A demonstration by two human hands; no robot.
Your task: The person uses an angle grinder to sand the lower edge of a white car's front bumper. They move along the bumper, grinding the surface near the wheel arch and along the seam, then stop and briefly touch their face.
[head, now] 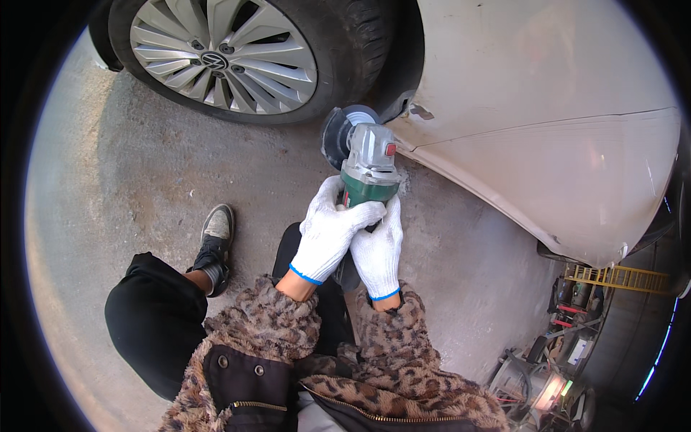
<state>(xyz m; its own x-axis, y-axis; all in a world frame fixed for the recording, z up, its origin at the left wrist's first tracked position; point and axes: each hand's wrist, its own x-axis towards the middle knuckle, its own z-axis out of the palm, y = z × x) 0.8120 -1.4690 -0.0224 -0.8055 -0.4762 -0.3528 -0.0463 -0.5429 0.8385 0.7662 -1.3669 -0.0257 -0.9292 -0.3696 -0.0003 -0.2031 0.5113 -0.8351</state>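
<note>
Both hands, in white knit gloves with blue cuffs, grip a green and grey angle grinder (371,154). My left hand (329,232) wraps the left side of its body, thumb laid across the top. On the right side, my right hand (379,245) closes around the same body, partly under the left thumb. The grinder's disc (360,114) and its dark guard (336,139) point away from me, close to the lower corner of a white car body panel (518,70). Whether the disc touches the metal, I cannot tell. Chipped, bare patches (421,112) mark that corner.
A car wheel (224,54) with a silver rim stands just beyond the grinder, at upper left. The panel's lower edge (475,191) slants down to the right. A yellow ladder (618,278) and piled equipment (534,386) lie at the right. Beneath is a concrete floor (156,162).
</note>
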